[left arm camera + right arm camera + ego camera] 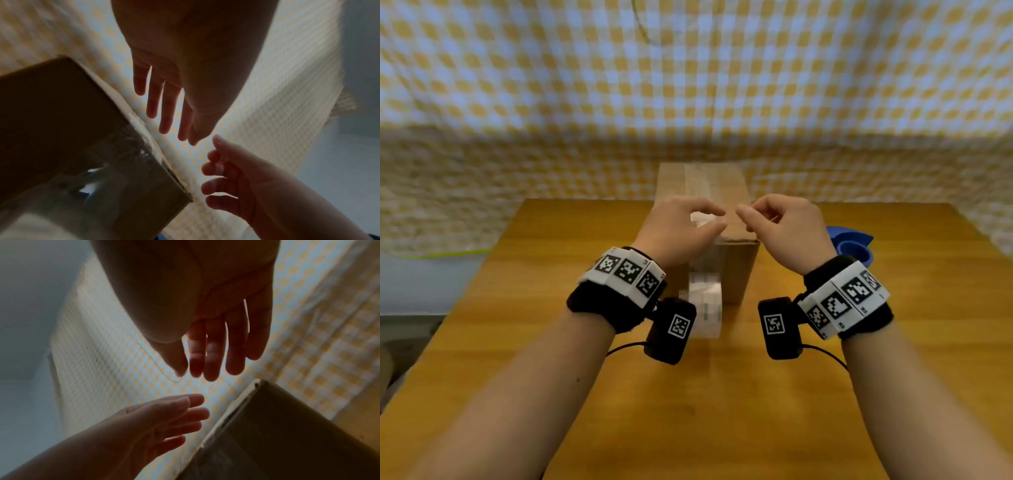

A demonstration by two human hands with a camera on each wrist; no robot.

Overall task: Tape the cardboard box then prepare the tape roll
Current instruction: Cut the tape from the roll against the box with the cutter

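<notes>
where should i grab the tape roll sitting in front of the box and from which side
Grip the tape roll across its two flat faces, coming down from above with the left hand, which hovers nearer to it. It seems to stand on edge on the table, against the near end of the cardboard box, so the curved top is free while the box blocks the far side. Both hands are empty now.

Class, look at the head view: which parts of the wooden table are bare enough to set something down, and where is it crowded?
Bare table lies left of the cardboard box, and along the near edge. Crowded: the tape roll against the box's near face, and the blue object at its right.
</notes>
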